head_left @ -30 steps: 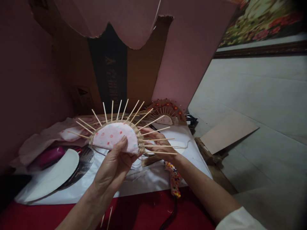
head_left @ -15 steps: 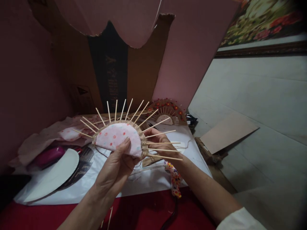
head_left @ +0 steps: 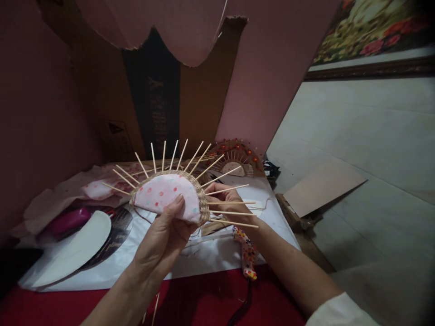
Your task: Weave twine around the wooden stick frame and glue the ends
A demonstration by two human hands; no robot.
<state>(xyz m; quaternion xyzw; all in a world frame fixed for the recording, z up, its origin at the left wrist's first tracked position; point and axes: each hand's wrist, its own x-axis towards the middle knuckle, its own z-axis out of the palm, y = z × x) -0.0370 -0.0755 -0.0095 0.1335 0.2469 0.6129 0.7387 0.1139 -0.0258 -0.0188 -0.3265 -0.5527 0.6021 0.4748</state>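
Observation:
My left hand (head_left: 171,226) grips a half-round craft panel (head_left: 163,194) by its lower edge, the thumb pressed on its front. Pale fabric with small red flowers covers the panel. Twine (head_left: 203,201) is woven along its curved rim, and thin wooden sticks (head_left: 214,167) fan outward from there. Behind the sticks on the right side, my right hand (head_left: 226,197) is closed, with curled fingers against the twine rim. Its fingertips are partly hidden, so what they pinch does not show. A strand of twine (head_left: 141,216) hangs at the panel's lower left.
On the white-covered table (head_left: 217,258) lie a flower-patterned handle with a dark cord (head_left: 247,253), a white half-round card (head_left: 79,249), a purple object (head_left: 70,222) and crumpled fabric (head_left: 54,194). Farther back stands a similar half-round piece with red flowers (head_left: 234,158). Cut cardboard (head_left: 200,104) rises behind.
Almost nothing differs. Both hands and the panel keep nearly the same place, and the whole view has shifted very slightly.

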